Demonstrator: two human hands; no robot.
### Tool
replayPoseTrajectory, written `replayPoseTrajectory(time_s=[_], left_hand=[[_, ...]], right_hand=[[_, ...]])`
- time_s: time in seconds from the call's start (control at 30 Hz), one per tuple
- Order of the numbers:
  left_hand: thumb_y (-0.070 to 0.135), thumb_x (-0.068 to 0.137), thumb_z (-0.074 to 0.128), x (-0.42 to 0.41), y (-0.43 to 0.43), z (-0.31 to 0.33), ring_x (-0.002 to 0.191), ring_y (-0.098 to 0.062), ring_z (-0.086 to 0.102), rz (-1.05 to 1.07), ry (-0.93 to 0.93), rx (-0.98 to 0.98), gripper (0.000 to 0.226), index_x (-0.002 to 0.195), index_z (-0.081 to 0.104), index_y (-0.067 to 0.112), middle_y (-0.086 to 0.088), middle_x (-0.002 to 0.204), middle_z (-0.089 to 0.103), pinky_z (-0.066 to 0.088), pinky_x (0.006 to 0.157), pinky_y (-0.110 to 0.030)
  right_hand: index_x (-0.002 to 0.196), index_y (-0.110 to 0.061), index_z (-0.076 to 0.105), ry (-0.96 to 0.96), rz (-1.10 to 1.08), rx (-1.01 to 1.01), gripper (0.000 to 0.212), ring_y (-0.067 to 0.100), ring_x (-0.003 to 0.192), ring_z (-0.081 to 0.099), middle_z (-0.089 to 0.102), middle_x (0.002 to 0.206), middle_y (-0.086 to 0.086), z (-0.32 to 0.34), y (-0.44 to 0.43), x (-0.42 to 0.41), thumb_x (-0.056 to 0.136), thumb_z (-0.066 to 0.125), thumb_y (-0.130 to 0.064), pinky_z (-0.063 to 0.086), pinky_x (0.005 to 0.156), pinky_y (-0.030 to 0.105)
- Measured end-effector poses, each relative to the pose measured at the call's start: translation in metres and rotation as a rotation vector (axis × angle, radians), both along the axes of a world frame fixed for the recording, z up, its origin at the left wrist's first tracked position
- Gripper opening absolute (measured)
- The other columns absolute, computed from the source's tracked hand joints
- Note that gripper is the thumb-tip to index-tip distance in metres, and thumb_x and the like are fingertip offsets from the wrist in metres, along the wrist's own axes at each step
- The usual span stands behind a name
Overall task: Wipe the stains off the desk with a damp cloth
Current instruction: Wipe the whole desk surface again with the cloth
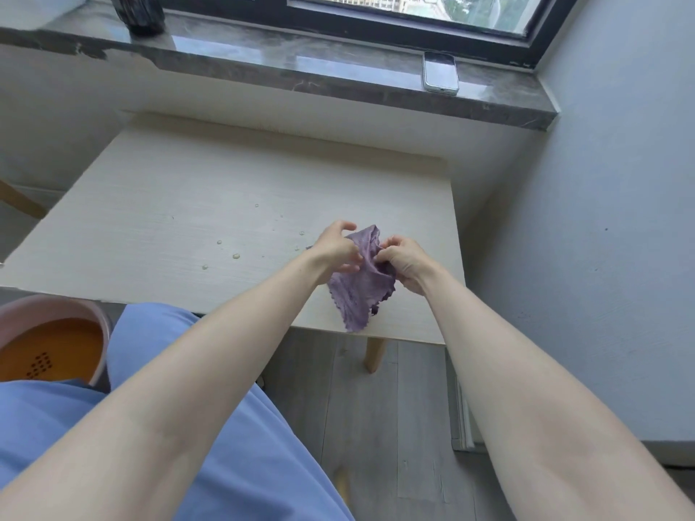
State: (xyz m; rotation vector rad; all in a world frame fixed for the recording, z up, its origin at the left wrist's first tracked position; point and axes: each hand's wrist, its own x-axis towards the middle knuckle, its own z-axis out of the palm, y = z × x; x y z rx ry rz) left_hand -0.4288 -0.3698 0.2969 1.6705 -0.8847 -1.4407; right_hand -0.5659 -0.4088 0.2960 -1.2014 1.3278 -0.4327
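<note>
Left hand point(336, 250) and right hand point(404, 263) pinch cloth point(357, 291); best fold flat, then sweep droplets point(236, 256) at 9 o'clock on worktop point(188, 182)

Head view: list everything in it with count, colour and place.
desk: one, pale wood, centre
cloth: one, purple, held over desk's near right part
droplets: several, clear, on desk left of cloth
sill: one, dark grey, beyond desk
phone: one, pale, on sill, right
dark object: one, black, sill's left end
basin: one, pink, orange inside, lower left
left hand: one, grips cloth
right hand: one, grips cloth
</note>
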Motion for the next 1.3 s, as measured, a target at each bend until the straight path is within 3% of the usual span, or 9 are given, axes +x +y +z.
replayPoseTrajectory(time_s=[0.17, 0.23, 0.4, 0.53, 0.7, 0.87, 1.0, 1.13, 1.3], left_hand=[[0.023, 0.086, 0.068, 0.011, 0.005, 0.013, 0.108, -0.023, 0.056, -0.092, 0.097, 0.087, 0.072, 0.144, 0.026, 0.018, -0.014, 0.125, 0.053, 0.056, 0.082, -0.042], [0.015, 0.086, 0.068, 0.003, 0.008, 0.016, 0.108, -0.022, 0.056, -0.098, 0.027, 0.095, 0.067, 0.142, 0.032, 0.010, -0.012, 0.124, 0.053, 0.053, 0.090, -0.044], [-0.016, 0.080, 0.039, 0.010, 0.020, 0.018, 0.063, -0.019, 0.054, 0.069, -0.101, 0.011, 0.038, 0.101, 0.061, 0.007, -0.012, 0.087, 0.059, 0.044, 0.046, -0.020], [-0.009, 0.073, 0.035, 0.041, 0.019, 0.022, 0.064, -0.023, 0.045, 0.125, -0.323, 0.008, 0.031, 0.073, 0.061, 0.007, -0.010, 0.070, 0.051, 0.035, 0.051, -0.023], [-0.001, 0.071, 0.040, 0.087, 0.017, 0.027, 0.072, -0.027, 0.057, 0.110, -0.563, 0.037, 0.034, 0.090, 0.069, -0.001, -0.018, 0.085, 0.065, 0.045, 0.065, -0.029], [0.001, 0.079, 0.043, 0.095, 0.012, 0.015, 0.099, -0.032, 0.059, -0.108, -0.897, 0.012, 0.032, 0.100, 0.067, 0.008, -0.018, 0.104, 0.064, 0.047, 0.087, -0.035], [-0.006, 0.081, 0.044, 0.074, 0.018, -0.012, 0.111, -0.030, 0.047, -0.166, -1.281, -0.076, 0.045, 0.123, 0.050, 0.009, -0.014, 0.119, 0.048, 0.040, 0.092, -0.040], [0.005, 0.089, 0.048, 0.029, 0.025, -0.036, 0.092, -0.022, 0.053, -0.411, -1.255, -0.328, 0.026, 0.113, 0.059, 0.006, -0.008, 0.105, 0.054, 0.041, 0.072, -0.027], [0.026, 0.090, 0.054, -0.030, 0.034, -0.052, 0.100, -0.029, 0.051, -0.739, -1.221, -0.582, 0.024, 0.099, 0.061, 0.005, -0.012, 0.104, 0.056, 0.038, 0.077, -0.036]], right_hand=[[0.082, -0.016, 0.049, -0.067, 0.076, 0.030, 0.033, 0.019, 0.062, 0.052, 0.059, 0.076, 0.008, 0.014, 0.002, 0.000, 0.086, 0.042, 0.016, 0.036, 0.052, 0.028], [0.083, -0.015, 0.048, -0.051, 0.105, 0.039, 0.037, 0.020, 0.063, 0.055, 0.058, 0.076, 0.010, 0.019, 0.005, 0.007, 0.084, 0.038, 0.020, 0.041, 0.054, 0.028], [0.088, -0.018, 0.050, -0.020, 0.141, 0.063, 0.039, 0.020, 0.073, 0.055, 0.058, 0.086, 0.009, 0.030, 0.007, 0.003, 0.086, 0.039, 0.019, 0.045, 0.060, 0.030], [0.109, -0.014, 0.050, 0.128, 0.030, -0.024, 0.040, 0.018, 0.061, 0.049, 0.053, 0.081, 0.009, 0.043, -0.001, -0.015, 0.087, 0.033, 0.015, 0.040, 0.051, 0.029], [0.109, -0.017, 0.054, 0.320, -0.054, -0.046, 0.038, 0.012, 0.037, 0.036, 0.045, 0.062, 0.006, 0.050, -0.022, -0.046, 0.083, 0.046, 0.010, 0.028, 0.045, 0.020], [0.090, -0.010, 0.066, 0.412, -0.043, -0.085, 0.016, 0.027, 0.088, 0.062, 0.064, 0.091, 0.011, 0.023, -0.032, -0.043, 0.078, 0.069, -0.001, 0.052, 0.088, 0.035], [0.075, -0.008, 0.066, 0.501, -0.181, -0.120, 0.006, 0.028, 0.074, 0.067, 0.069, 0.083, 0.013, -0.014, -0.031, -0.041, 0.077, 0.072, -0.008, 0.057, 0.078, 0.039], [0.086, -0.005, 0.069, 0.527, -0.241, -0.123, 0.014, 0.028, 0.084, 0.067, 0.069, 0.094, 0.012, -0.032, -0.025, -0.046, 0.074, 0.074, -0.008, 0.052, 0.072, 0.032], [0.083, -0.009, 0.068, 0.485, -0.187, -0.082, 0.045, 0.026, 0.083, 0.064, 0.068, 0.085, 0.006, -0.036, -0.021, -0.046, 0.064, 0.083, -0.047, 0.051, 0.078, 0.031]])
